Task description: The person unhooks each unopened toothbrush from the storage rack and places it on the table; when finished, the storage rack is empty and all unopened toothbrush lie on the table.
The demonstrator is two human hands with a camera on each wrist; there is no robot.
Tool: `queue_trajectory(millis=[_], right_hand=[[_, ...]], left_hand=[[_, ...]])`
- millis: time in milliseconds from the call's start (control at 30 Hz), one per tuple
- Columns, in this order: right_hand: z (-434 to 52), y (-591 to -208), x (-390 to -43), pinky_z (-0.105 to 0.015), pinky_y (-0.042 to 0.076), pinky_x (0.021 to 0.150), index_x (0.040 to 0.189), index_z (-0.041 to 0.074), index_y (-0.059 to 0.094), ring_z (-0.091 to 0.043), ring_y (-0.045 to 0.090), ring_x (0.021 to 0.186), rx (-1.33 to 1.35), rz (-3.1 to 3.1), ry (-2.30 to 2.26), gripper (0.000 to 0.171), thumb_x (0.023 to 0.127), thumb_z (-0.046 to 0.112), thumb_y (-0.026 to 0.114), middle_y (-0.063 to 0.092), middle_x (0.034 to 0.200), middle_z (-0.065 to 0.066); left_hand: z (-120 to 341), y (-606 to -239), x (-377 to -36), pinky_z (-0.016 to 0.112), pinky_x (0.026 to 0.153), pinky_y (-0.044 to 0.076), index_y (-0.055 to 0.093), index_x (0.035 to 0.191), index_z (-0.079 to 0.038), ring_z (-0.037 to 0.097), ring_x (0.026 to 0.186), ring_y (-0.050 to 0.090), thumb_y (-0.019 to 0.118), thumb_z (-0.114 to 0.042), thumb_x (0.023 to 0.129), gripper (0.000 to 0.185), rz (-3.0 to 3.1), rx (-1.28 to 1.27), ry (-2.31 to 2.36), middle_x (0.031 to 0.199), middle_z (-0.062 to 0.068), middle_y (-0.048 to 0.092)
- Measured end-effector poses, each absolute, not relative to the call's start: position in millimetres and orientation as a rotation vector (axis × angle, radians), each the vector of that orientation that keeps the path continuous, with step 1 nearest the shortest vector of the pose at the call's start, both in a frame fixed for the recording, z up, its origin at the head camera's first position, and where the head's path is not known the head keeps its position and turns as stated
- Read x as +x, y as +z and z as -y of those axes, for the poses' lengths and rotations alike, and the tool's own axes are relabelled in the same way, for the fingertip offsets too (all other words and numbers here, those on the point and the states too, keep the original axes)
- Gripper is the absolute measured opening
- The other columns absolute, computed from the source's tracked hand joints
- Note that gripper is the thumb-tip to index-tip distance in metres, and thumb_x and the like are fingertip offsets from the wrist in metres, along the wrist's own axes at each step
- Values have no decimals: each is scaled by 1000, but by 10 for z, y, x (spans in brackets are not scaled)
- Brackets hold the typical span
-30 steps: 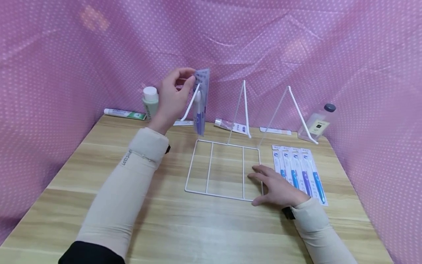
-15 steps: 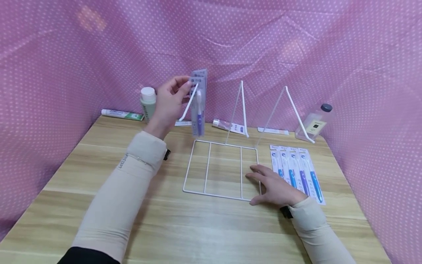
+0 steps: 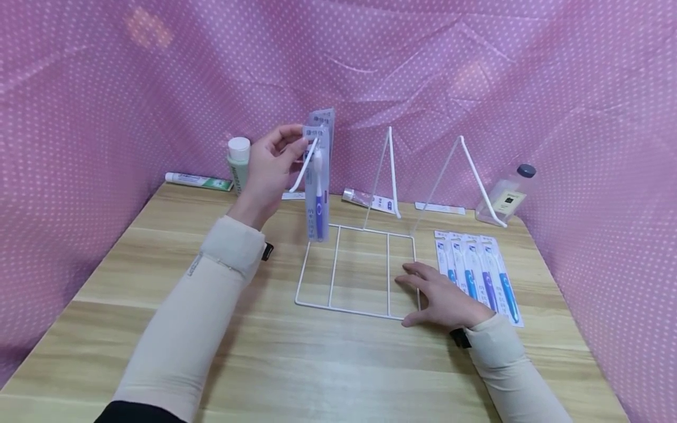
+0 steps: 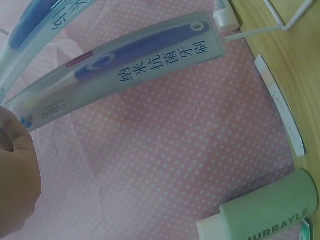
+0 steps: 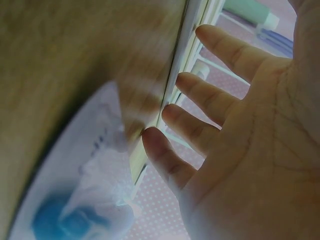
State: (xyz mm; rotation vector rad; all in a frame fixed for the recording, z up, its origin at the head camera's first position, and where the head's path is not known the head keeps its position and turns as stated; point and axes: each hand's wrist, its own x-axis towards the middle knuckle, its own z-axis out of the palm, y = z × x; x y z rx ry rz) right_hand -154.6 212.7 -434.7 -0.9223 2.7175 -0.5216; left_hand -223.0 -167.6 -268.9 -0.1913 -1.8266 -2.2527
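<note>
My left hand (image 3: 267,170) pinches the upper end of a packaged toothbrush (image 3: 318,205) with a purple handle. It hangs upright at the left hook (image 3: 303,167) of a white wire rack (image 3: 388,270). Just behind it, another packaged toothbrush (image 4: 37,22) shows partly; its top rises above the front pack in the head view. Whether the hook passes through the held pack is hard to tell. On the right side of the rack's base lies my right hand (image 3: 444,296), fingers spread and touching the wire, gripping nothing.
Several packaged toothbrushes (image 3: 489,276) lie in a row beyond my right hand. Along the back stand a green bottle (image 3: 239,167) and a clear bottle (image 3: 508,197), with toothpaste tubes (image 3: 198,181) lying between and beside them. Two more rack hooks (image 3: 394,176) jut forward.
My left hand has brought the front toothbrush pack forward and slightly down, apart from the pack behind it. Its printed face has turned toward the head camera. The right hand stays put.
</note>
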Motion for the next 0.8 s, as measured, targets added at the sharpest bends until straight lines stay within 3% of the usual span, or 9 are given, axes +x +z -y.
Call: queue_trajectory(millis=[233,500,800], right_hand=[[-2111,-4335,-1533,-68,32,123,152,15,58,-47,33,155,-935,-2723,-525,89,79,56,89,37,169,-20],[-2110,-4339,-1516,-69,31,123,151,12,59,-48,33,155,-951,-2712,-546,89,79,52,91,38,168,-22],[-2120,-4350,-1540,-68,30,124,152,15,58,-47,31,156,-944,-2717,-533,89,79,55,89,37,169,-20]], left_hand=[[1764,-2697,-1965,22,75,58,70,124,-13,15,85,65,72,-16,101,23,1905,-182,-2219,108,3,72],[1842,-2723,-1582,24,85,60,70,120,-12,18,99,66,72,-14,102,19,1948,-272,-2185,110,3,70],[1965,-2687,-1188,25,84,61,70,121,-8,14,94,68,73,-14,101,21,1961,-380,-2161,109,4,73]])
